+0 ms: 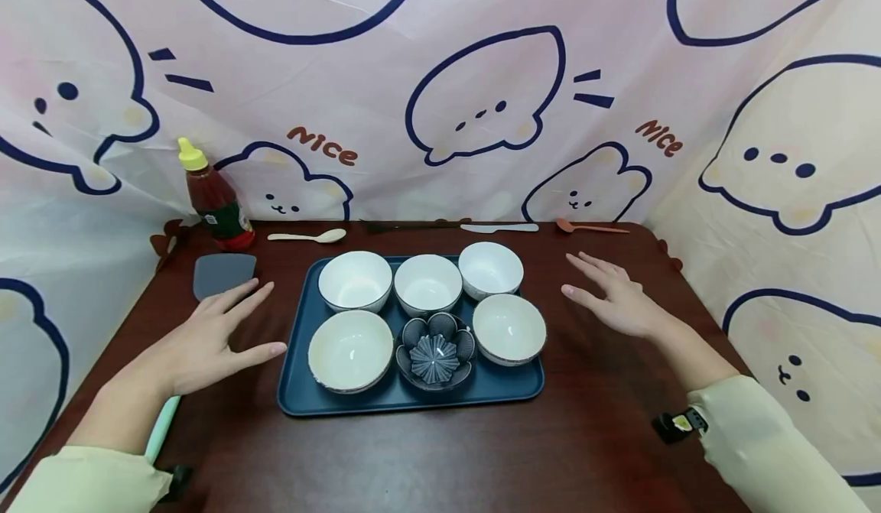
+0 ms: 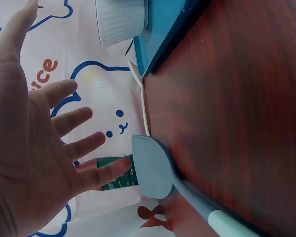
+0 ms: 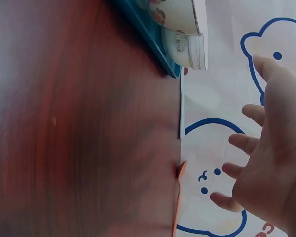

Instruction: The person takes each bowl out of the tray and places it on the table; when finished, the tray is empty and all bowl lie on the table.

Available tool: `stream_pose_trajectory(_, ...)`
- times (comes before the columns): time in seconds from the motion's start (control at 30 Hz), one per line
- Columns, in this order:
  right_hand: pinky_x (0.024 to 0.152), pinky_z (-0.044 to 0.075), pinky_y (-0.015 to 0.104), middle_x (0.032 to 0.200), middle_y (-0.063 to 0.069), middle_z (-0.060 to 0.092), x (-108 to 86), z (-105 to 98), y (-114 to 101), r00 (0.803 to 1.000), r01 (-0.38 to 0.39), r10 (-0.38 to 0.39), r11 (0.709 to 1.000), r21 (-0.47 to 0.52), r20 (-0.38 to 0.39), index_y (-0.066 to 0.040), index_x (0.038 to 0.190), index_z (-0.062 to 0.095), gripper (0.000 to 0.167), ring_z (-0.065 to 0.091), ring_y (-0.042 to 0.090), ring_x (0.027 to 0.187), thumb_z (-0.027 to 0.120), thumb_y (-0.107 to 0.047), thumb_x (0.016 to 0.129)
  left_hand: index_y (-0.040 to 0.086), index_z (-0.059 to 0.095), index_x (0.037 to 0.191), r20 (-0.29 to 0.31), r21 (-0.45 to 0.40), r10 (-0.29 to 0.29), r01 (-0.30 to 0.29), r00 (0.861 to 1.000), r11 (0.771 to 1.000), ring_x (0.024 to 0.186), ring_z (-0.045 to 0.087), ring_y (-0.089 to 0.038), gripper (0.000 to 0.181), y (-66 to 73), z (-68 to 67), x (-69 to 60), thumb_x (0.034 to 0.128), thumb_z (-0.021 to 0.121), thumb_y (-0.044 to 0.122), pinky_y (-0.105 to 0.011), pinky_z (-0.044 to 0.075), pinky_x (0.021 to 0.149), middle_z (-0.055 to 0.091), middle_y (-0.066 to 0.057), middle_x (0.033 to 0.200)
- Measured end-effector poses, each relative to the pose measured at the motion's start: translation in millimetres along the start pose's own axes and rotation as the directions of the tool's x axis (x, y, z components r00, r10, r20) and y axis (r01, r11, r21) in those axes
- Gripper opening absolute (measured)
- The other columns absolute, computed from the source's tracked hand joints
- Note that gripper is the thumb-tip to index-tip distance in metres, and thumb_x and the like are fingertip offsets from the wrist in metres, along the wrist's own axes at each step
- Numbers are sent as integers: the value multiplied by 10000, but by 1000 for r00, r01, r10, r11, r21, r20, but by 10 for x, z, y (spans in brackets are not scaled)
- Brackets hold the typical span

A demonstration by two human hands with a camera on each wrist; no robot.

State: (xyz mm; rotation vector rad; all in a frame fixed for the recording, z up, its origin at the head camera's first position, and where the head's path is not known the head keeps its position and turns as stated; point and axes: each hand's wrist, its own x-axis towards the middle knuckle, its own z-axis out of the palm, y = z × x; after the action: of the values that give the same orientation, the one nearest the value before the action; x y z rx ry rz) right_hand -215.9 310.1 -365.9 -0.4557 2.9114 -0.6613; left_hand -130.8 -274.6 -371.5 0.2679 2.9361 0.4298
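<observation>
My left hand (image 1: 209, 337) hovers left of the tray with its fingers spread and nothing held; it is nearest a grey-headed spatula (image 2: 153, 168) with a mint handle. To the tray's right, my right hand (image 1: 616, 295) also hangs in the air, fingers extended and holding nothing. Between them lies a blue tray (image 1: 292, 387). White bowls stand on it: three along the back, among them a ribbed one (image 1: 429, 282), plus a cream bowl (image 1: 351, 350) front left and another (image 1: 509, 328) front right. A dark blue flower-shaped bowl (image 1: 435, 356) sits between those front two.
A red sauce bottle (image 1: 219, 203) with a yellow cap stands at the back left. Along the table's back edge lie a cream spoon (image 1: 307, 236), a dark thin utensil (image 1: 413, 225), a pale knife (image 1: 499, 228) and an orange spoon (image 1: 588, 228). A printed curtain (image 1: 385, 154) rises behind.
</observation>
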Motion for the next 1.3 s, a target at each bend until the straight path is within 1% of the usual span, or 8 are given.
stream_pose_trajectory(0.27, 1092, 333, 663, 1619, 101, 310, 168, 96, -30, 1000, -20, 16, 984, 178, 25, -265, 1573, 310, 706, 332, 379, 1456, 535, -570, 977, 165, 189, 1605, 11, -78, -2, 3, 1000, 997, 1301, 358, -559, 1082, 17, 84, -28, 800, 663, 711, -752, 421, 882, 270, -303, 1530)
stream_pose_trajectory(0.43, 979, 497, 553, 1565, 98, 409, 294, 142, -45, 1000, -8, 3, 964, 265, 19, -274, 1553, 352, 664, 526, 346, 1285, 570, -523, 977, 138, 196, 1603, -26, -163, 25, -29, 999, 986, 1088, 573, -377, 1101, 8, 129, -42, 787, 730, 650, -537, 567, 811, 375, -254, 1418)
stream_pose_trajectory(0.53, 933, 535, 515, 1559, 102, 416, 373, 178, -46, 999, -9, -2, 949, 314, 35, -259, 1544, 370, 663, 560, 338, 1227, 596, -505, 970, 127, 227, 1595, -34, -215, 33, -39, 999, 976, 1006, 583, -283, 1084, -8, 158, -39, 784, 759, 611, -377, 567, 738, 443, -201, 1326)
stream_pose_trajectory(0.63, 901, 556, 488, 1558, 116, 412, 443, 207, -65, 999, -21, 3, 937, 348, 51, -242, 1544, 369, 687, 584, 329, 1180, 617, -501, 959, 94, 289, 1572, -22, -250, 33, -37, 999, 968, 978, 570, -234, 1048, -25, 180, -25, 785, 771, 592, -303, 530, 712, 486, -169, 1253)
stream_pose_trajectory(0.8, 829, 582, 415, 1537, 159, 426, 565, 257, -142, 999, -12, -7, 921, 389, 47, -210, 1545, 368, 679, 643, 338, 1138, 629, -453, 967, 85, 375, 1525, 3, -323, 19, -17, 1000, 946, 961, 558, -207, 960, -60, 240, -4, 794, 783, 556, -287, 524, 700, 524, -124, 1158)
stream_pose_trajectory(0.93, 785, 580, 363, 1538, 165, 418, 631, 347, -166, 999, -21, -2, 904, 427, 54, -192, 1548, 363, 641, 675, 336, 1096, 607, -399, 993, 88, 402, 1501, 14, -426, 40, -30, 999, 904, 876, 573, -183, 857, -90, 304, 32, 829, 793, 449, -271, 525, 659, 521, -113, 1084)
stream_pose_trajectory(1.17, 763, 572, 343, 1502, 172, 444, 680, 488, -130, 996, -71, 35, 869, 489, 83, -171, 1555, 342, 651, 717, 266, 969, 604, -384, 998, 58, 354, 1521, 74, -622, 117, -46, 990, 782, 770, 608, -142, 816, -149, 431, 74, 866, 787, 277, -285, 524, 630, 508, -142, 997)
stream_pose_trajectory(1.3, 769, 578, 341, 1484, 177, 454, 703, 514, -119, 995, -80, 32, 833, 548, 97, -162, 1554, 344, 652, 718, 247, 946, 606, -379, 998, 39, 334, 1529, 86, -659, 132, -43, 987, 751, 795, 624, -139, 828, -183, 507, 75, 867, 785, 249, -292, 534, 631, 519, -147, 1008)
